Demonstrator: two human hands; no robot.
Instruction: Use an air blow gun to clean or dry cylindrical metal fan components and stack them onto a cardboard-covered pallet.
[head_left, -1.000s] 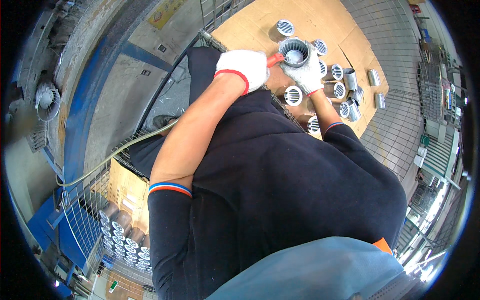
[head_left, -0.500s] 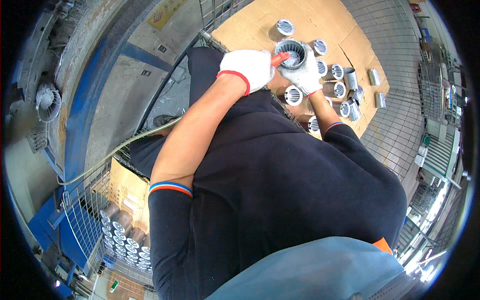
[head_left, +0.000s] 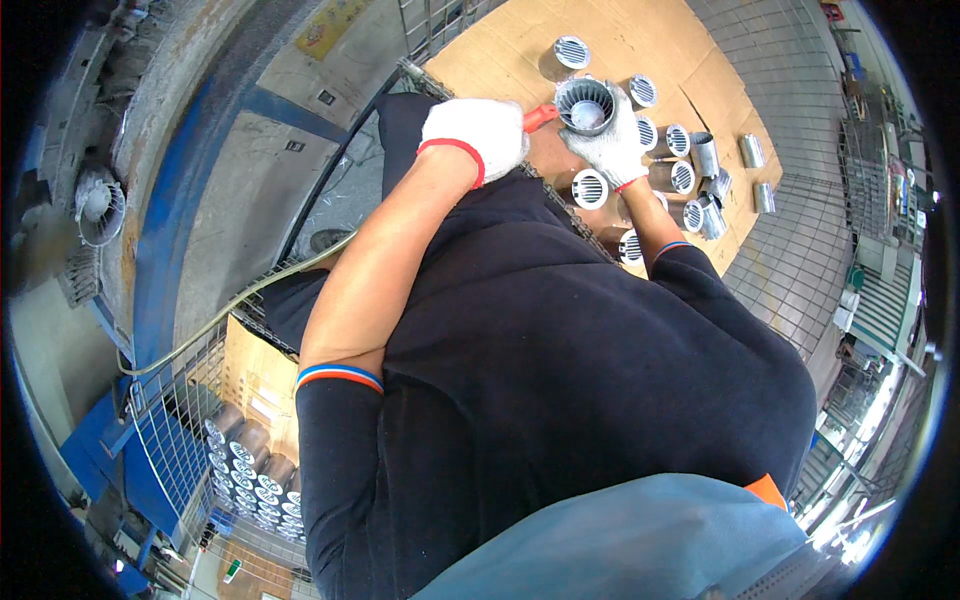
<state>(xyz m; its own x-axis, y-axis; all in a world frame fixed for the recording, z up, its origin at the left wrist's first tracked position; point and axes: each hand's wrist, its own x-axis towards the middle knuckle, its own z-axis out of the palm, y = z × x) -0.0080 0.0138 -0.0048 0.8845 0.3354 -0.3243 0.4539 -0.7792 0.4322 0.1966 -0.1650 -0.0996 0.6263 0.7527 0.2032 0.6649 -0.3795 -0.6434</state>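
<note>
My left hand, in a white knitted glove with a red cuff, is closed around a red-handled tool. The tool's end points toward the rim of a round metal housing, whose inner wall is lined with fins; I cannot make out what kind of tool it is. My gloved right hand grips this finned housing from its right side, with the open mouth tilted up toward me. Around that hand, several similar metal housings with slotted ends lie or stand on a cardboard sheet.
Several loose curved metal pieces lie toward the cardboard's right side. Wire mesh borders the sheet. At lower left, a wire cage holds many stacked housings. A grey and blue machine stands to my left.
My left hand has drawn back leftward, taking the red-handled tool from inside the housing's mouth to its rim. My right hand keeps its hold, almost in the same place.
</note>
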